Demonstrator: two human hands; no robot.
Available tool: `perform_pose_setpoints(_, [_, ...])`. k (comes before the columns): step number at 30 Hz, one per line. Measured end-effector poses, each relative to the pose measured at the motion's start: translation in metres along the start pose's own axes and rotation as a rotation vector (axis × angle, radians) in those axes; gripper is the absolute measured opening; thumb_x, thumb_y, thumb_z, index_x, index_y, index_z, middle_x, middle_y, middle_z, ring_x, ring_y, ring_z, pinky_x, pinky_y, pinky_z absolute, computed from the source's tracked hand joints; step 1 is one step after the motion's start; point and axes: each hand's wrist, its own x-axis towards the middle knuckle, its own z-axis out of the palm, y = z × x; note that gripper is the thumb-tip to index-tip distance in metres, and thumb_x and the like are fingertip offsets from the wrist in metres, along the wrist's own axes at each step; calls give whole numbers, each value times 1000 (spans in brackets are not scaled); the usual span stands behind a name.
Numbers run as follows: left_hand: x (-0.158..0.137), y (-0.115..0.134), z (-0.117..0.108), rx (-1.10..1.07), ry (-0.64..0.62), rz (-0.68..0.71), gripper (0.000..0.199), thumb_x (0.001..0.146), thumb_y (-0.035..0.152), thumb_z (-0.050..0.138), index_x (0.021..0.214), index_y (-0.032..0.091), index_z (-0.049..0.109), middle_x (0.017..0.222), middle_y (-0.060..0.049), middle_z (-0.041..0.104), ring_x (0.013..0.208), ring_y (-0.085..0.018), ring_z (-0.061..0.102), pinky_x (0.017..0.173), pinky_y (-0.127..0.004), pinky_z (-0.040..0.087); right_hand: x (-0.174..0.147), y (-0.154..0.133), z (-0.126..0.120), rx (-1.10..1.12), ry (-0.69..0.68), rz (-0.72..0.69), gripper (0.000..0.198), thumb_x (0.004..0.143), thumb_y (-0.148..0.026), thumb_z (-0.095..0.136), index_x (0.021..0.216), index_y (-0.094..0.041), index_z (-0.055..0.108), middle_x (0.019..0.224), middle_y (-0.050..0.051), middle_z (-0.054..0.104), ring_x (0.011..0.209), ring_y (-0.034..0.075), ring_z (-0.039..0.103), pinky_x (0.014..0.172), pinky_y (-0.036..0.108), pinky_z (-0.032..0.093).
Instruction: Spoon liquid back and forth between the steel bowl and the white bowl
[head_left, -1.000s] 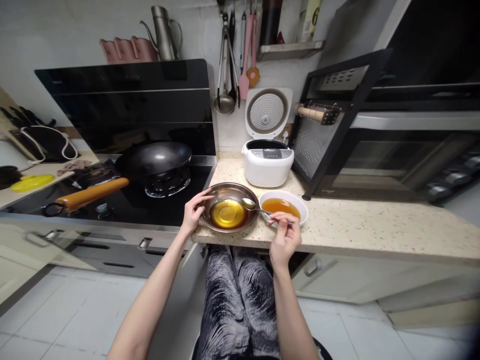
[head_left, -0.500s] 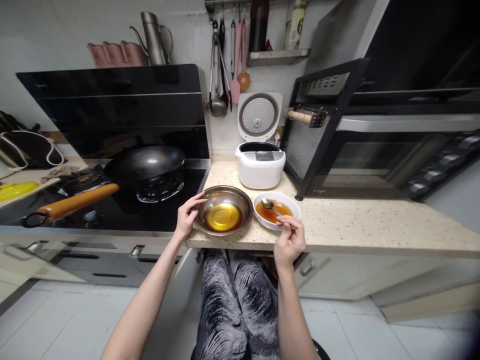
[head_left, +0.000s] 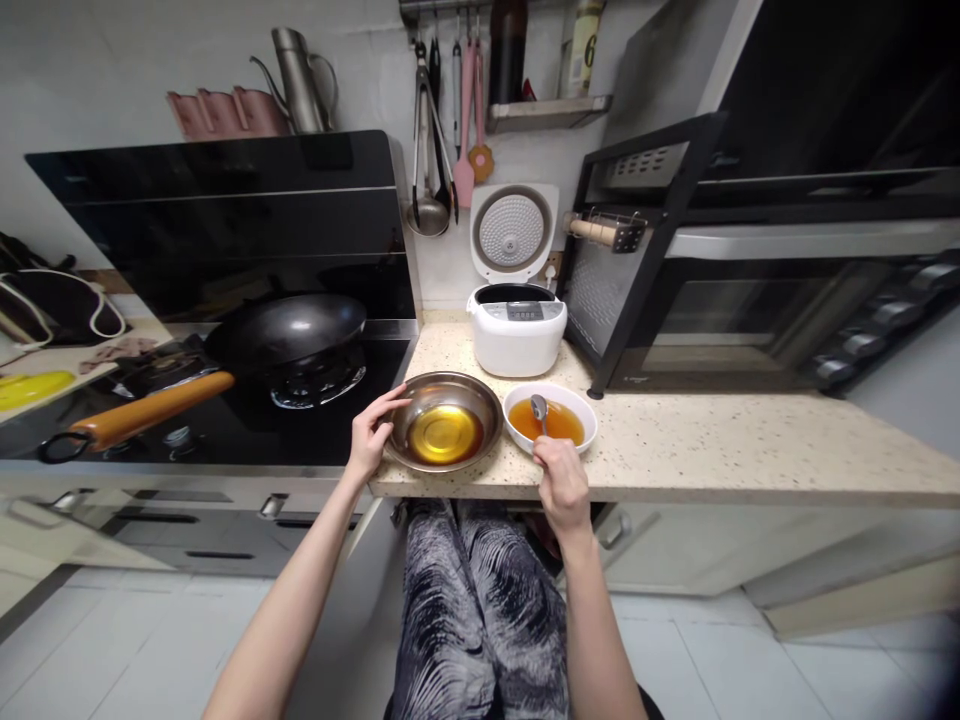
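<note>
My left hand (head_left: 369, 440) grips the left rim of a wide stainless steel bowl (head_left: 492, 404), its fingers reaching over the edge. A shallow pool of amber liquid (head_left: 446, 432) covers the bottom of that bowl. Close by on the right stands a white oval bowl (head_left: 591, 438) with orange-brown liquid (head_left: 564, 424) in it. A metal spoon (head_left: 539, 407) is pinched in my right hand (head_left: 564, 485) at the bowl's near edge. Its head is over the liquid; whether it touches the surface I cannot tell. My fingers hide the end of the handle.
A white rice cooker (head_left: 517, 340) with its lid raised sits behind the bowls. Left of them, a black wok (head_left: 289, 330) with a wooden handle (head_left: 154, 408) rests on the stove. An oven (head_left: 750, 320) stands at the right on the speckled counter (head_left: 712, 440).
My right hand has moved slightly left and turned palm down. The spoon has swung from slanting to nearly straight away from me. My left hand stays on the steel bowl.
</note>
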Motion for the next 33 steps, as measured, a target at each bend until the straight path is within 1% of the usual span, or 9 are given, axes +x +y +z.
perform_pose_setpoints(2, [0, 0, 0, 0, 1, 1, 45, 77, 23, 51, 112, 20, 79, 144, -9, 67, 137, -35, 59, 119, -56, 44, 0, 0, 0, -5, 51, -3, 22, 99, -11, 50, 101, -23, 69, 92, 8, 74, 83, 21, 68, 74, 39, 56])
perform_pose_setpoints(6, [0, 1, 1, -4, 12, -2, 44, 77, 22, 51, 111, 21, 80, 143, -9, 67, 136, -34, 60, 119, -55, 44, 2, -10, 6, 23, 280, 19, 17, 100, -14, 53, 102, -24, 67, 89, 5, 72, 83, 20, 70, 74, 38, 57])
perform_pose_setpoints(8, [0, 2, 2, -18, 19, 3, 44, 77, 22, 51, 111, 21, 80, 142, -9, 68, 136, -34, 60, 118, -56, 44, 3, -20, 10, 83, 372, 101, 14, 102, -19, 52, 100, -24, 65, 88, 4, 71, 83, 20, 70, 75, 38, 57])
perform_pose_setpoints(11, [0, 3, 2, -39, 21, 0, 42, 79, 23, 53, 111, 21, 80, 143, -9, 67, 137, -35, 60, 119, -56, 43, 2, -35, 19, 219, 433, 243, 15, 104, -24, 49, 96, -24, 62, 86, 3, 69, 79, 19, 68, 73, 37, 57])
perform_pose_setpoints(14, [-1, 5, 2, -45, 25, -6, 38, 82, 25, 56, 111, 21, 80, 143, -10, 67, 137, -35, 60, 120, -57, 42, -1, -47, 30, 335, 353, 306, 15, 104, -23, 49, 95, -23, 61, 86, 3, 70, 80, 18, 67, 74, 35, 56])
perform_pose_setpoints(18, [-1, 7, 1, -49, 28, 1, 37, 83, 27, 57, 111, 21, 80, 144, -10, 66, 136, -35, 60, 119, -56, 43, -6, -52, 44, 413, 246, 367, 17, 105, -21, 49, 94, -23, 61, 87, 2, 70, 79, 16, 66, 74, 31, 55])
perform_pose_setpoints(21, [-1, 6, 1, -49, 33, 19, 37, 83, 26, 57, 111, 21, 80, 144, -10, 67, 136, -35, 61, 119, -56, 43, -9, -53, 50, 460, 221, 406, 18, 105, -22, 48, 92, -23, 61, 86, 2, 69, 76, 15, 64, 72, 29, 54])
perform_pose_setpoints(26, [-2, 7, 2, -48, 41, 59, 39, 82, 23, 56, 112, 21, 80, 145, -9, 66, 136, -35, 61, 119, -55, 44, -10, -54, 50, 495, 178, 444, 19, 105, -21, 49, 90, -22, 61, 85, 1, 68, 76, 14, 64, 71, 28, 53])
perform_pose_setpoints(33, [-2, 10, 3, -54, 38, 86, 39, 82, 22, 56, 112, 22, 80, 145, -8, 66, 137, -34, 61, 118, -55, 45, -13, -56, 50, 491, 173, 472, 20, 105, -24, 49, 89, -22, 60, 85, 1, 67, 74, 14, 63, 69, 27, 52])
